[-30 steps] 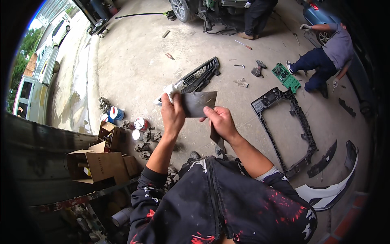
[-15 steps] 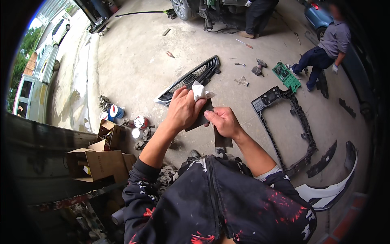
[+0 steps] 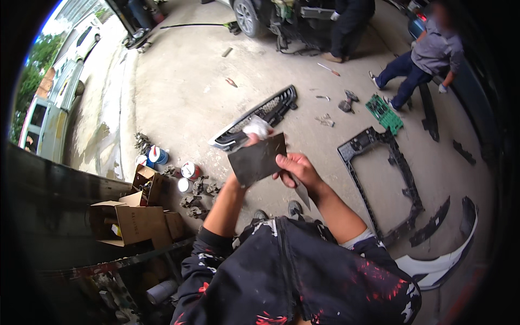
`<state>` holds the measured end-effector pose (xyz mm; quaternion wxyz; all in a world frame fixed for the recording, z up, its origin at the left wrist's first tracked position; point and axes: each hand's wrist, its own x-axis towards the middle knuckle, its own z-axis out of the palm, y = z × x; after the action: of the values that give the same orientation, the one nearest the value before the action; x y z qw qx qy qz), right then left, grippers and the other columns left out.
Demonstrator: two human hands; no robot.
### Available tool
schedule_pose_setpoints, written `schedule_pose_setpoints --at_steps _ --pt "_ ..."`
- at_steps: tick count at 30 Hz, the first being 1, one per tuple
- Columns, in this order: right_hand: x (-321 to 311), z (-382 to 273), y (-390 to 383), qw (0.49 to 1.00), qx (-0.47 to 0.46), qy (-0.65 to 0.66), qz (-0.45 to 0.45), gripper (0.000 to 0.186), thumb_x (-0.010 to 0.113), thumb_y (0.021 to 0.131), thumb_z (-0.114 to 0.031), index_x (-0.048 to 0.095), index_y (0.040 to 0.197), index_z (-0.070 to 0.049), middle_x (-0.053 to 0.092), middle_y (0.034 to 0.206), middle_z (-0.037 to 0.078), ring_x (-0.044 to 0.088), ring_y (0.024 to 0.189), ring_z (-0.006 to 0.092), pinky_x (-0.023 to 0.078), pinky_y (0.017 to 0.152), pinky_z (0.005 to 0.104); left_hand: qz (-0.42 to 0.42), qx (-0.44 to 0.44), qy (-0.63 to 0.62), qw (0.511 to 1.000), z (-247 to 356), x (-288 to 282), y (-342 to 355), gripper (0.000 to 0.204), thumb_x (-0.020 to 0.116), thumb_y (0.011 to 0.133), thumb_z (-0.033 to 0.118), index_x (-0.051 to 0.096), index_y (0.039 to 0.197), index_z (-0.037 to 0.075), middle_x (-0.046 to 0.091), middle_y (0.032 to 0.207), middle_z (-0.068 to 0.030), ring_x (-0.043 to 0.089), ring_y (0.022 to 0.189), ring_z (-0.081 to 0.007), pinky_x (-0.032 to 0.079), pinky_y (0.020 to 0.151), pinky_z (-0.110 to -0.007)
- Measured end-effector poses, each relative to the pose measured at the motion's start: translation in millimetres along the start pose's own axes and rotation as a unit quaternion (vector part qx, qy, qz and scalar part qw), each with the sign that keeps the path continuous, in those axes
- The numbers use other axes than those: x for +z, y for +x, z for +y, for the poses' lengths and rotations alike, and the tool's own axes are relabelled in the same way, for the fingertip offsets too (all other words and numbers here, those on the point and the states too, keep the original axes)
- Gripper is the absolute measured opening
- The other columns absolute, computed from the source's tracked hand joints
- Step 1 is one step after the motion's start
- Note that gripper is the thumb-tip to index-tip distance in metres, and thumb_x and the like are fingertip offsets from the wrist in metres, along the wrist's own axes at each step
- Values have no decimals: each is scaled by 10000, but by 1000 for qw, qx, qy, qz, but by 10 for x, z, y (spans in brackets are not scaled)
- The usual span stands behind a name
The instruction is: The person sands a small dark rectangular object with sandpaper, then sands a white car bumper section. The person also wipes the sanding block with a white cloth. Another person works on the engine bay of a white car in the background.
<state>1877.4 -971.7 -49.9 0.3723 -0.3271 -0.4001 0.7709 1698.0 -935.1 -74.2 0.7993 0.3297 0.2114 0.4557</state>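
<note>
In front of me my right hand pinches a dark, flat rectangular plate by its right edge, thumb on top. A second thin plate juts down below the same hand, tapering to a point from this angle. Behind the first plate my left hand is largely hidden; only some fingers show above its upper edge. Those fingers hold a crumpled white wad, blurred, tissue or cloth. On the floor beyond lies a black car grille with a bright edge.
Cartons and paint tins stand at left. On the right floor lie a black front-end frame, a green tool case, a drill and a white bumper piece. One person walks there; another stands by a car.
The dark plate has turned its broad face up toward me and shifted left. My left hand has gone behind it with the white wad. At right, the walking person has moved left.
</note>
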Motion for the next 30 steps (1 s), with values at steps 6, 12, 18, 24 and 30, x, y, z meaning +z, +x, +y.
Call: schedule_pose_setpoints --at_steps 6,12,18,24,30 --pt "103 142 163 988 12 -122 92 343 545 972 -350 623 798 -65 544 603 -18 401 422 33 276 377 225 229 22 89 969 -113 190 39 410 468 1003 405 483 1256 83 551 787 -31 630 781 -189 510 564 -302" --pt "6 60 43 993 11 -54 107 404 548 980 -353 619 1144 9 625 937 43 437 521 21 350 467 196 396 277 395 781 34 -33 104 268 509 998 223 500 1121 -15 649 961 -165 611 846 -249 477 773 -373" --pt "-2 169 189 979 -107 -156 69 255 536 979 -230 639 838 -43 515 713 -92 419 625 4 358 557 193 334 245 433 800 17 -1 80 244 512 988 203 549 1116 -1 633 944 -209 612 856 -315 472 780 -397" --pt "-90 198 184 978 -98 -120 142 359 496 1002 -359 567 785 -82 458 640 -78 395 537 30 341 491 216 295 302 686 592 291 101 -25 181 621 884 116 632 1031 11 599 951 -158 527 877 -299 427 773 -400" --pt "-34 224 208 981 -106 -39 158 423 427 1031 -373 620 908 -17 543 789 -61 456 738 36 398 647 216 147 344 718 587 -14 444 -145 168 695 804 103 651 959 56 548 964 -109 517 890 -281 433 762 -378"
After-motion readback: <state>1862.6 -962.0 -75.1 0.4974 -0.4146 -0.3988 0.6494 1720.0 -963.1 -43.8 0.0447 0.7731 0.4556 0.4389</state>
